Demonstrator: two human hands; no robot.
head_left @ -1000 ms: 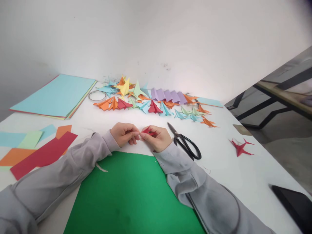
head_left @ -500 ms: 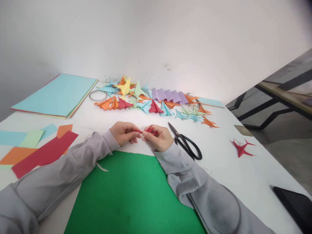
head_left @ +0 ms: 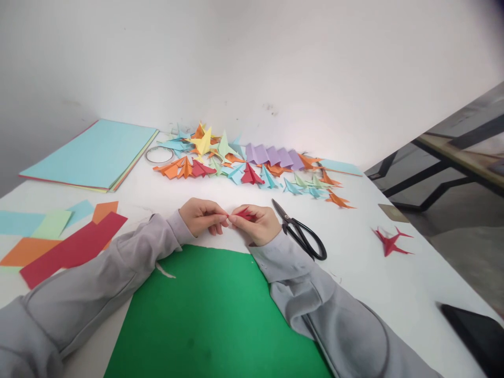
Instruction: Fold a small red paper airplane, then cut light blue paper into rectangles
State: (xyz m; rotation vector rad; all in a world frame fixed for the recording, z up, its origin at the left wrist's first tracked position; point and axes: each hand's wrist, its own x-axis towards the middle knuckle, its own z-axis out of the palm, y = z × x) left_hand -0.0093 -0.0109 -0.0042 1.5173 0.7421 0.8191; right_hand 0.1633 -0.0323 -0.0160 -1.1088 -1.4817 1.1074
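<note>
Between my two hands is a small piece of folded red paper (head_left: 245,213), mostly covered by my fingers. My left hand (head_left: 201,216) pinches its left end between thumb and forefinger. My right hand (head_left: 256,224) is closed round the rest, with a red fold showing above the thumb. The fingertips of both hands nearly touch. Just below them lies a green sheet (head_left: 212,310), partly under my forearms. Black-handled scissors (head_left: 300,230) lie right of my right hand, blades pointing away.
Folded paper figures (head_left: 236,170) in many colours line the wall, beside a purple pleated strip (head_left: 272,156). Stacked coloured sheets (head_left: 90,152) and a wire ring (head_left: 159,154) are at back left, cut strips (head_left: 74,249) at left. A red figure (head_left: 391,242) and black phone-like object (head_left: 472,333) sit right.
The fingers of both hands have shifted slightly on the red paper, and less of it shows between the fingertips. Everything on the table stays in place.
</note>
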